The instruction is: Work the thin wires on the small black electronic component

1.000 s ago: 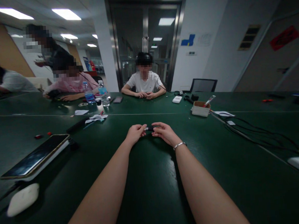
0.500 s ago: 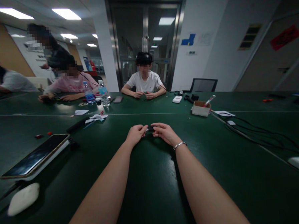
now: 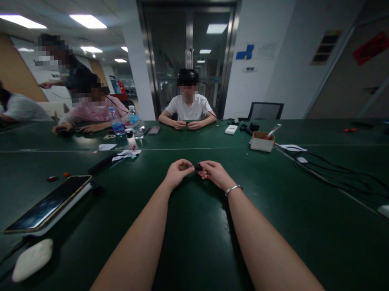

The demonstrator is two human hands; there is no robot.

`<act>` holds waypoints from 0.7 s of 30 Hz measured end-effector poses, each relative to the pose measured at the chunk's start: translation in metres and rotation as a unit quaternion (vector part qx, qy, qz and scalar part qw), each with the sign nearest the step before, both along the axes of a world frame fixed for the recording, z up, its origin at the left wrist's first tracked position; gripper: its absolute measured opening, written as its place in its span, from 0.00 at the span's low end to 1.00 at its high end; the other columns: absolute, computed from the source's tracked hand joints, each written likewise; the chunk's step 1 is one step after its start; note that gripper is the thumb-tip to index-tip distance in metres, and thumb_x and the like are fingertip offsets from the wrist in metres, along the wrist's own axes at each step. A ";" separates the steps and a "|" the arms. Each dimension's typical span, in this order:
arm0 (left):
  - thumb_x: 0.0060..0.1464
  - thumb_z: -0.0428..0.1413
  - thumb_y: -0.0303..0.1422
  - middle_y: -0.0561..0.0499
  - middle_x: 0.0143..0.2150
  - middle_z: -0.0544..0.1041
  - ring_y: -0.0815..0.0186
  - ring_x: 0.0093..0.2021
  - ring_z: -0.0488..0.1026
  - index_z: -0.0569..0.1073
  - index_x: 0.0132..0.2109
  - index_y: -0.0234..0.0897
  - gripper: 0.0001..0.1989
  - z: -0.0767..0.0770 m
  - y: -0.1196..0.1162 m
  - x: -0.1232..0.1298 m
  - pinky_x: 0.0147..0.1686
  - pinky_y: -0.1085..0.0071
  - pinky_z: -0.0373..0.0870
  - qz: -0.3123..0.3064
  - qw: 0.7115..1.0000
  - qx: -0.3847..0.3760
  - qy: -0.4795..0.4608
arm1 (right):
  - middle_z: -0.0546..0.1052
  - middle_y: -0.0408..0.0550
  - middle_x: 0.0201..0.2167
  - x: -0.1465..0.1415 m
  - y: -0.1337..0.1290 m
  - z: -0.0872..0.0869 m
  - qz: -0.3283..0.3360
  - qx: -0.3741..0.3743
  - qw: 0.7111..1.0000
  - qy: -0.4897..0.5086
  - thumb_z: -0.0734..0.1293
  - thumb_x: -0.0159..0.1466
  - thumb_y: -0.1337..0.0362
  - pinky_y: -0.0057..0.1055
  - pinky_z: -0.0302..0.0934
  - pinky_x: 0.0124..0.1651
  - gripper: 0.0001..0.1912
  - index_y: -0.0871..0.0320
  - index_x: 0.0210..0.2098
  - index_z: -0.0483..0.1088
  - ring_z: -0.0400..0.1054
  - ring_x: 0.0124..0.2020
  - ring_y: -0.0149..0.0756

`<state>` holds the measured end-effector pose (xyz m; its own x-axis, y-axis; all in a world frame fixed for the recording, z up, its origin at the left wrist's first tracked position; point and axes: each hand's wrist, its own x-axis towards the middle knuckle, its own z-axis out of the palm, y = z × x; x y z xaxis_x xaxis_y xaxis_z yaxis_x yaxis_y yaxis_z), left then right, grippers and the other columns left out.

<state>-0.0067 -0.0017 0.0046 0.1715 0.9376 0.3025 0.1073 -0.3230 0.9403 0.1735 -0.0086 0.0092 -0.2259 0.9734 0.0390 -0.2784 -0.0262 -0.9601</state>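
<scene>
We are holding a small black piece [image 3: 198, 167] between our hands over the green table [image 3: 198, 223]. Our left hand [image 3: 176, 174] is pinching its left end, fingertips nearly closed; our right hand [image 3: 215, 174] is gripping the other end, fingers curled. We are judging it light, stiff and perhaps slippery (its material is escaping us), best held by its ends.

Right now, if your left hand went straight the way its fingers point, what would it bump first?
The left hand would probably meet the black thing right at its fingertips, then the right hand; depth is hard to judge.
</scene>
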 end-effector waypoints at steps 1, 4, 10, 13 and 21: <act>0.41 0.63 0.40 0.49 0.34 0.76 0.69 0.32 0.72 0.73 0.36 0.34 0.16 0.000 0.000 0.000 0.35 0.71 0.68 0.001 1.000 -0.001 -0.006 | 0.73 0.46 0.19 0.000 0.000 0.000 -0.001 0.000 1.000 0.000 0.72 0.55 0.62 0.22 0.62 0.22 0.12 0.64 0.35 0.71 0.67 0.21 0.27; 0.41 0.63 0.38 0.48 0.36 0.77 0.67 0.36 0.73 0.73 0.36 0.34 0.16 0.002 -0.001 0.000 0.40 0.69 0.68 0.000 0.999 0.004 -0.034 | 0.74 0.47 0.20 0.000 -0.001 0.000 -0.005 0.000 1.000 -0.002 0.71 0.56 0.62 0.22 0.62 0.23 0.12 0.64 0.36 0.71 0.67 0.21 0.27; 0.43 0.62 0.41 0.45 0.43 0.76 0.65 0.39 0.74 0.72 0.43 0.35 0.20 0.006 -0.004 0.003 0.35 0.71 0.68 0.019 0.999 -0.038 -0.027 | 0.74 0.47 0.19 0.000 0.000 -0.001 -0.009 -0.001 1.000 -0.004 0.71 0.55 0.62 0.22 0.63 0.23 0.13 0.64 0.36 0.70 0.68 0.21 0.28; 0.53 0.53 0.45 0.47 0.34 0.76 0.69 0.29 0.72 0.71 0.44 0.34 0.19 0.002 -0.001 0.006 0.27 0.74 0.64 0.025 0.998 -0.061 0.006 | 0.74 0.47 0.19 -0.001 0.001 -0.001 -0.012 -0.006 1.000 -0.006 0.71 0.56 0.63 0.22 0.63 0.23 0.12 0.64 0.37 0.70 0.68 0.20 0.27; 0.46 0.59 0.39 0.50 0.32 0.74 0.70 0.29 0.69 0.73 0.42 0.34 0.16 -0.003 0.001 0.005 0.28 0.75 0.63 0.025 0.999 0.008 0.020 | 0.74 0.47 0.20 0.000 0.000 -0.001 -0.006 0.004 1.000 -0.004 0.70 0.56 0.64 0.23 0.63 0.22 0.12 0.64 0.37 0.70 0.68 0.21 0.28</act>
